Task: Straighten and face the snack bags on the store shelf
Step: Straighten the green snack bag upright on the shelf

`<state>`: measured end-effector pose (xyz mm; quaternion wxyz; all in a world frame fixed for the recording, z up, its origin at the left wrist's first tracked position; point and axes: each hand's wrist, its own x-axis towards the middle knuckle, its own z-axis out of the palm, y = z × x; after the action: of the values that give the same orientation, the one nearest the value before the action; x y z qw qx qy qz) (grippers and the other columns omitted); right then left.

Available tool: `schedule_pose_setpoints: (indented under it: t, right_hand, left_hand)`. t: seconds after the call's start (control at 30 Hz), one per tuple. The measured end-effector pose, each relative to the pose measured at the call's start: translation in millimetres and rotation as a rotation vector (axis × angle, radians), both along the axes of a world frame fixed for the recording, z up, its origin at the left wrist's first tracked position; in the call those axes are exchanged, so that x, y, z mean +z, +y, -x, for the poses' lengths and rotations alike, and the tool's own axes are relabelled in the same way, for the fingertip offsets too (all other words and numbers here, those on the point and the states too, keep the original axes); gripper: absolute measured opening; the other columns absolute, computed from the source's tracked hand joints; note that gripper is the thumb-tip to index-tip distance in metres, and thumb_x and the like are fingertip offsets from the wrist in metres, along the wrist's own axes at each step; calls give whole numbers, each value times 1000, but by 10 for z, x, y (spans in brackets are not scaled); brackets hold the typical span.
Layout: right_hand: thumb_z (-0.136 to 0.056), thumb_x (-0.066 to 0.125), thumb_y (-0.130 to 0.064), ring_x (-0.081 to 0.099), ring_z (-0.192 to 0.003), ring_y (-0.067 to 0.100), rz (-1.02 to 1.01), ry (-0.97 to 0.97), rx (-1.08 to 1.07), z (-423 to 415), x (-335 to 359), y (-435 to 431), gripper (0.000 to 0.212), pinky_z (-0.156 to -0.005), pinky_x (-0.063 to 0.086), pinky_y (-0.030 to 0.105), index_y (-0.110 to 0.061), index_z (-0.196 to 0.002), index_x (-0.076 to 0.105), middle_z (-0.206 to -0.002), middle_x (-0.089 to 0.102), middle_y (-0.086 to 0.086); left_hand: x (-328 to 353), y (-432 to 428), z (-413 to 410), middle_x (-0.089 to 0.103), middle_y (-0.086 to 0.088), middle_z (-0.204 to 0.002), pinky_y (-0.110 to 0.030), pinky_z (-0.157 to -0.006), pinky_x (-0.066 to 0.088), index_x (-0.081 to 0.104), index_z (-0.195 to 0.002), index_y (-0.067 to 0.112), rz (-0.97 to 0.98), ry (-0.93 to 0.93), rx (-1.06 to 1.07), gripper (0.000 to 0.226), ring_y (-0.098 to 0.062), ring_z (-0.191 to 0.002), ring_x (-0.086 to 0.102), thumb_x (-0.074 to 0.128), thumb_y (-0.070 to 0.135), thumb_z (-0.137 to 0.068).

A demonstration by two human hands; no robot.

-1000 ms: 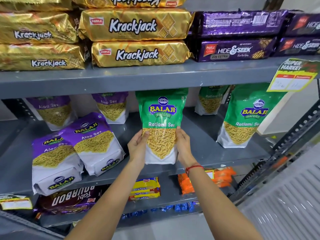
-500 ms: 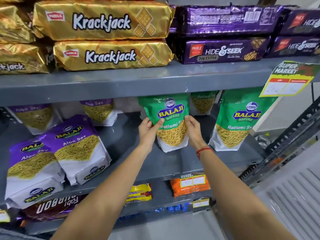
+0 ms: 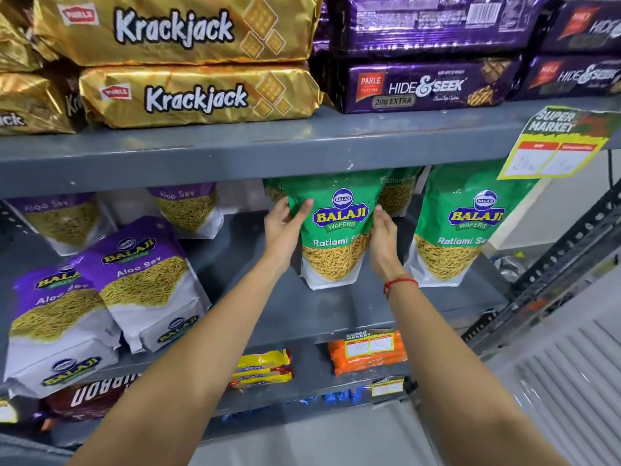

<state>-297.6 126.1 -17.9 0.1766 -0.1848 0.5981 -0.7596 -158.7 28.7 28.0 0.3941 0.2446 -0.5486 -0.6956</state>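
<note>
green bag (image 3: 336,230) looks light, soft, crinkly; left hand (image 3: 282,227) and right hand (image 3: 383,233) pinch its side edges, upright on shelf (image 3: 302,307).

Grey shelf (image 3: 302,311) bears green bags (image 3: 460,227), purple bags (image 3: 144,280).

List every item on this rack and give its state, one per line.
held Ratlami Sev bag: upright, front facing out, base on the middle shelf.
left hand: grip on the bag's left edge.
right hand: grip on its right edge.
second Ratlami Sev bag: upright, facing out.
front Aloo Sev bags: leaning back, tilted, overlapping.
Krackjack packs: stacked flat.
Hide & Seek packs: stacked flat.
</note>
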Motion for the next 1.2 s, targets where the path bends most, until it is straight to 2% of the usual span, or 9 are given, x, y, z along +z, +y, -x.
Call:
schedule_pose_setpoints:
  t: [0.1,0.17,0.3,0.6,0.77,0.87,0.97,1.07,1.2]
  right_hand:
    - [-100,38,-21,58,-98,25,-51,40,-7,96,129,-15,21,-93,46,42,-15,-92,57,-102,64,13]
    - [-99,39,-15,56,-91,23,-72,31,-42,146,172,-15,22,-88,45,42,-18,-81,52,-89,62,8]
    - [-99,39,-10,57,-85,19,-40,22,-91,133,226,-1,24,-81,50,30,-18,-81,51,-87,60,3]
    - [-96,46,-17,53,-89,20,-33,87,-388,-70,152,43,13,-85,44,34,-22,-86,51,-86,57,-3]
    - [-96,45,-17,52,-76,14,22,252,-553,-795,35,37,8,-73,43,28,-14,-92,51,-83,56,9]
    - [-95,47,-18,51,-72,6,33,314,-409,-1333,-10,-166,9,-72,43,25,-19,-88,52,-82,55,6]
    - [-94,50,-20,52,-73,9,-15,375,-93,-1858,-30,-492,9,-72,43,25,-26,-88,54,-81,57,-3]
    - [-91,59,-22,55,-77,13,-240,327,238,-2182,-134,-852,19,-71,40,24,-6,-102,59,-86,62,7]
    - [-85,67,-37,58,-109,23,-547,244,590,-2469,-259,-1159,46,-93,42,33,-8,-117,53,-114,63,10]
  left_hand:
    - [90,-81,-5,67,-9,-105,-38,-90,50,61,-91,17,-2,12,25,8,-23,-99,62,64,15,-84]
    - [152,-127,1,67,-12,-100,-34,-78,51,61,-84,19,36,25,41,6,-26,-93,62,63,14,-84]
    - [296,-220,2,67,4,-85,-14,-71,51,58,-85,13,11,72,117,16,-3,-75,65,66,1,-79]
    - [326,-264,-197,65,3,-93,-34,-95,46,58,-87,23,1,25,49,19,-14,-92,61,57,4,-87]
    - [33,-438,-838,62,1,-91,-25,-82,43,60,-90,19,39,-95,324,14,-9,-86,58,53,7,-87]
    - [-129,-542,-1366,61,-4,-86,-8,-71,42,60,-96,6,81,-169,559,16,1,-73,60,49,0,-86]
    - [-335,-625,-1903,61,-13,-85,-23,-73,41,53,-92,10,107,-223,682,11,-18,-76,54,50,8,-82]
    - [-522,-514,-2310,58,-15,-92,-8,-66,40,56,-102,4,147,-364,703,16,-13,-71,53,54,7,-87]
    - [-773,-357,-2609,55,-14,-92,-29,-76,46,55,-108,1,142,-551,680,26,-24,-80,53,59,12,-86]
